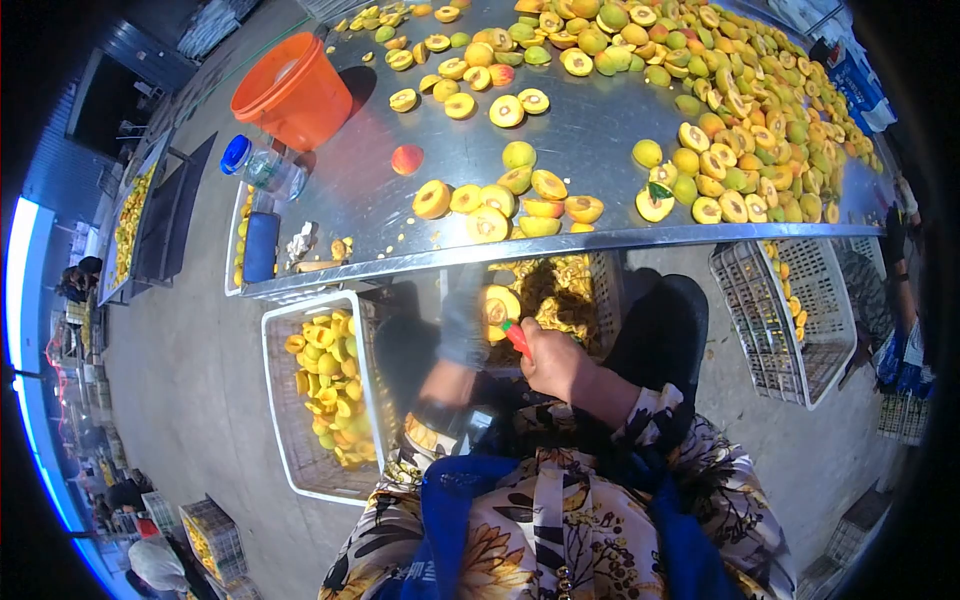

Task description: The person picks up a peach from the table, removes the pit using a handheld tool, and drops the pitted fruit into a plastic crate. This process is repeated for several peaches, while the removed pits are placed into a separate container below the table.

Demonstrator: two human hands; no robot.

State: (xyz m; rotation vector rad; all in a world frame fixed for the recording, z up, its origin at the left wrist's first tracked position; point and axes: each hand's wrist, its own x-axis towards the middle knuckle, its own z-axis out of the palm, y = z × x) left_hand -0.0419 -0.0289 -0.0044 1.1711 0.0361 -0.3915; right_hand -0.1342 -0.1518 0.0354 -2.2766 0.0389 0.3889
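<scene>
My left hand [462,325], in a grey glove and somewhat blurred, is closed on a yellow peach half [497,303] whose cut face is turned up with the stone showing. In my right hand [556,362] is a small red-handled pitting tool [517,338] with a green end, its tip at the peach half; the working end is hard to make out. Both hands are over a crate [603,290] holding yellow peach pieces and brown scraps. Just beyond them, several peach halves [488,224] lie near the front edge of the metal table [370,215].
A large heap of peach halves [750,130] covers the table's right side. An orange bucket [300,95] and a clear blue-lidded jar [262,168] stand at left. Crates of peaches flank my legs, one at left [285,440], another at right [790,345]. Another person's arm [905,270] shows far right.
</scene>
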